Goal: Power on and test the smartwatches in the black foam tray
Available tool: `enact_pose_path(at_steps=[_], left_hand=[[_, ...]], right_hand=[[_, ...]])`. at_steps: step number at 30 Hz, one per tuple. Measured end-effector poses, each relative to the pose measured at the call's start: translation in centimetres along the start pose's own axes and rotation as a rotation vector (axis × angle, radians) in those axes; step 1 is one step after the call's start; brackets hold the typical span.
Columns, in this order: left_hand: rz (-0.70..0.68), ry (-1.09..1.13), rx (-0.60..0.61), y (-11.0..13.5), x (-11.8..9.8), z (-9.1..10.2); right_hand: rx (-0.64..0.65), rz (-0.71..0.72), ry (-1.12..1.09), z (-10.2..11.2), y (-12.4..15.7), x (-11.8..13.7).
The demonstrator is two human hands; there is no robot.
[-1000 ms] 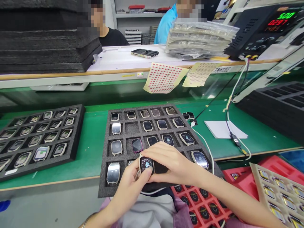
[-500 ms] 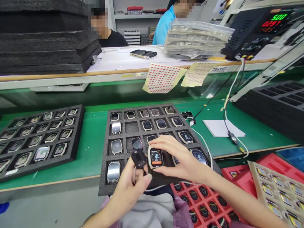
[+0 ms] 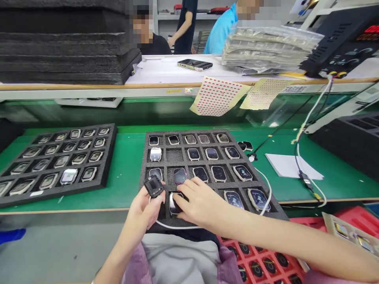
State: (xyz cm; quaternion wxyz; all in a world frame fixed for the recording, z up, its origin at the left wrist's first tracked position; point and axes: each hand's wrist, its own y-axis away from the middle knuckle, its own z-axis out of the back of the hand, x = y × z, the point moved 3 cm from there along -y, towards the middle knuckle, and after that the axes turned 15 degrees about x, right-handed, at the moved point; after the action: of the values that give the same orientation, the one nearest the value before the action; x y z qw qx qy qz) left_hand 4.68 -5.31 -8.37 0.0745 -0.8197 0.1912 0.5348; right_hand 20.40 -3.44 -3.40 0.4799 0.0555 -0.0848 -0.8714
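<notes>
Smartwatch (image 3: 173,204) sits in the foam tray (image 3: 173,155), nearest row! Right hand (image 3: 197,202): fingers bent over it, pinch unclear; left hand (image 3: 150,208) pinches a black module (image 3: 154,185). Probably light, stiff, slick-glassed: grip its side edges.

Premises: an electronics workshop. Evidence: a green table (image 3: 130,157) bears foam trays (image 3: 174,156) with watches (image 3: 194,154) seated in rows of cells. A power supply (image 3: 327,45) with a lit digital readout (image 3: 371,29) stands on a raised ledge (image 3: 162,73), beside stacked plastic packs (image 3: 266,49). Two dotted sheets (image 3: 219,96) hang at the ledge's front edge. Beyond it are three other people (image 3: 219,35) and a loaded shelf (image 3: 204,17).
</notes>
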Motion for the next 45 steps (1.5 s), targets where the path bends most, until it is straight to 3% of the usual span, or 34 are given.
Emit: enact_pose_path(at_steps=[3,8,12,15,17,21,27,38,45], left_hand=[[-0.033,-0.025,0.015,0.2,0.0,0.1],[0.003,-0.041,0.094,0.3,-0.2,0.0],[-0.042,-0.041,0.095,0.3,-0.6,0.2],[-0.057,-0.031,0.119,0.2,-0.6,0.5],[-0.038,-0.017,0.186,0.0,-0.5,0.5],[0.033,0.007,0.3,-0.3,-0.3,0.2],[0.008,-0.117,0.167,-0.3,-0.4,-0.1],[-0.062,-0.239,0.123,-0.8,-0.4,-0.3],[-0.106,-0.172,0.107,-1.0,-0.6,-0.2]], right_hand=[[0.044,0.011,0.127,-0.7,-1.5,0.9],[0.049,0.025,0.096,-1.7,-1.6,0.6],[-0.018,0.088,-0.257,-0.2,-0.6,-1.5],[-0.197,0.082,-0.52,2.0,0.5,-3.3],[-0.273,0.11,-0.57,3.2,0.7,-3.5],[-0.283,0.203,-0.396,3.9,-0.7,-1.9],[-0.236,0.237,-0.142,3.3,-2.8,-0.7],[-0.215,0.2,-0.108,3.3,-3.1,-1.3],[-0.223,0.242,-0.133,3.6,-3.2,-1.2]])
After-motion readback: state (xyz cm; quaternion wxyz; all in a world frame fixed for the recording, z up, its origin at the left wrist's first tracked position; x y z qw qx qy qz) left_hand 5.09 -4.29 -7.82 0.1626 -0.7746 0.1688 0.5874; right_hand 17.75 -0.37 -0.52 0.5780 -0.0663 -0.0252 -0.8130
